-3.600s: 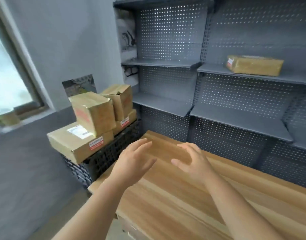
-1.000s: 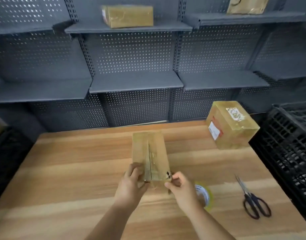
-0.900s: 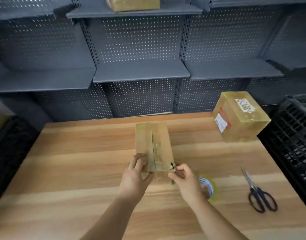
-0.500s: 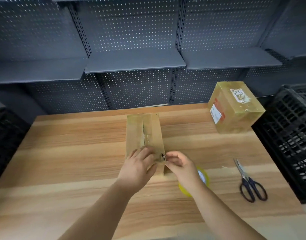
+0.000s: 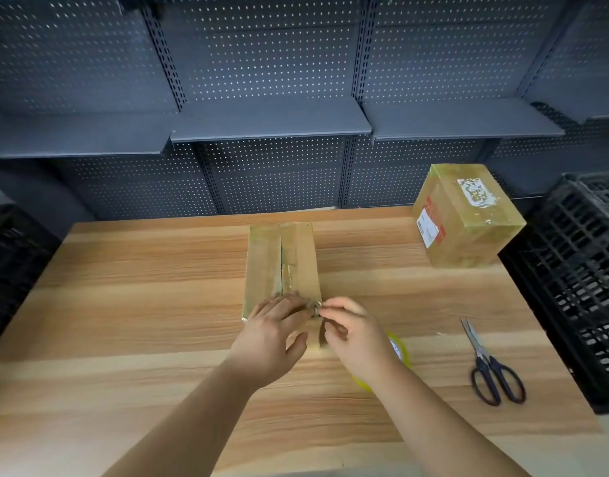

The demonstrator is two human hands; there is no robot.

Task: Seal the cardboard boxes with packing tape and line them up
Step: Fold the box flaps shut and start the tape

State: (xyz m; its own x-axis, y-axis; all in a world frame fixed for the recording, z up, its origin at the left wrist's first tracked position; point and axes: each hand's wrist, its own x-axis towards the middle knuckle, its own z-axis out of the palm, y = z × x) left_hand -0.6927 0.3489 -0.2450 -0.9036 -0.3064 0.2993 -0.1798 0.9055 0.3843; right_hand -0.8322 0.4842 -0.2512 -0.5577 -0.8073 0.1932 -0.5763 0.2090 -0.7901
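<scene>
**Two hands on the long box**

A long box (image 5: pixel 282 263) lies in the middle of the tabletop (image 5: pixel 141 304), with one short end toward the person. A crack runs down the middle of its top, where the two flaps meet. The left hand (image 5: pixel 272 333) lies flat on the near end of the top, with its fingers straight, and presses on the flaps. The right hand (image 5: pixel 356 333) is just beside it with its fingers curled. It pinches the near right corner of the box (a tiny dark thing sits at that corner, too small to tell what it is).

A yellow tape roll (image 5: pixel 401 354) lies on the tabletop under the right wrist, so only part of it shows. Farther right lie the scissors (image 5: pixel 492 370), with dark handles and the blades together, pointing to the far side. They are well apart from the long box.

At the far right of the tabletop sits a taped box (image 5: pixel 468 222). It is shiny all over, with a white sticker on top and a red and white one on its side. A black crate (image 5: pixel 578 287) stands just beside the tabletop on the right. Gray shelves (image 5: pixel 272 127) stand on the far side, with little holes in their back wall.
</scene>
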